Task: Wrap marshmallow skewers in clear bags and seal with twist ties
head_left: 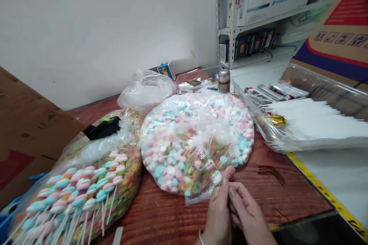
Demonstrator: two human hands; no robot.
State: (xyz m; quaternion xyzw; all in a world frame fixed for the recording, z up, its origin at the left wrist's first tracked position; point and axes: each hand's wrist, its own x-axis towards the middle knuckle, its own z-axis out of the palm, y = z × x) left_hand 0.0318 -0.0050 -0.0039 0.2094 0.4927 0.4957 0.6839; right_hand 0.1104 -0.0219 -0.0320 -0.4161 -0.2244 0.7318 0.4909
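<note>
Between the fingers of my left hand (pixel 220 212) is the lower end of a candy skewer in a clear printed wrapper (pixel 211 167), tilted up and to the left. My right hand (pixel 248 210) is closed, its thumb and fingers pressed together right beside the left fingertips; what it pinches is hidden. Behind the skewer lies a large round clear bag of pink, white and blue candies (pixel 172 153), with ring-shaped gummies showing at its front. A small clear printed packet (pixel 198 197) lies below the wrapped skewer.
At left, several unwrapped candy skewers (pixel 83 185) lie on a bag of gummy rings (pixel 133 176). Gold twist ties (pixel 271 173) lie on the wooden table (pixel 161 214). A clear tray (pixel 264 134) with white sticks stands at right. Cardboard boxes (pixel 31 122) and shelving (pixel 234 15) surround the table.
</note>
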